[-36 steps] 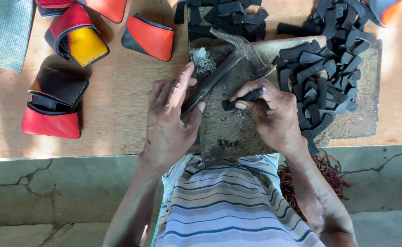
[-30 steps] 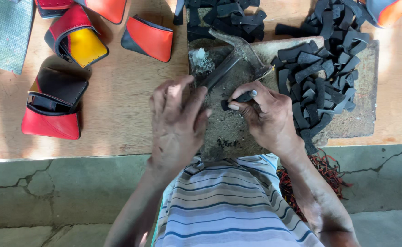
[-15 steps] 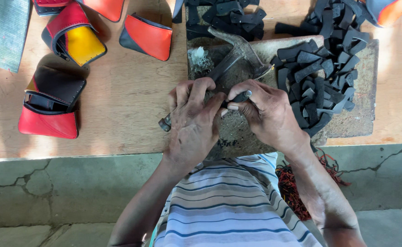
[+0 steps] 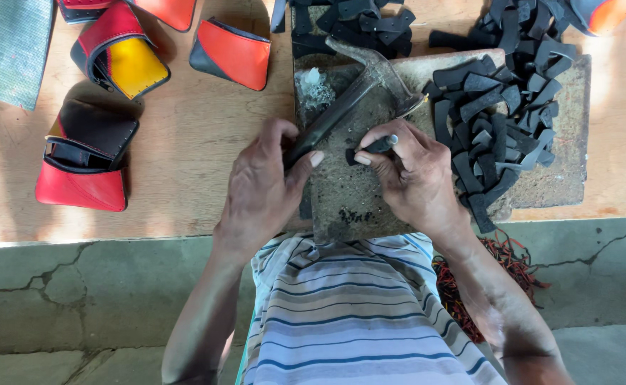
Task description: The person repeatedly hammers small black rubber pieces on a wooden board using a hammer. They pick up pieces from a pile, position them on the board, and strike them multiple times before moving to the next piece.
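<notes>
- L hand (image 4: 259, 189): grip closed round hammer (image 4: 349, 107) handle, head resting on stone slab (image 4: 349, 192).
- R hand (image 4: 416, 175): pinching punch tool (image 4: 378, 145) w/ small black piece (image 4: 351, 155), mid-slab on desk (image 4: 185, 135).
- Black strips (image 4: 498, 121) piled just beside R hand.

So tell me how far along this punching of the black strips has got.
Done, by the look of it: black crumbs lie on the stone slab, suggesting earlier pieces. In hand: the left hand grips the hammer by its handle, and the right hand holds a slim punch tool on a small black piece. Left: a large heap of black strips beside the slab; how many are finished cannot be told.
</notes>
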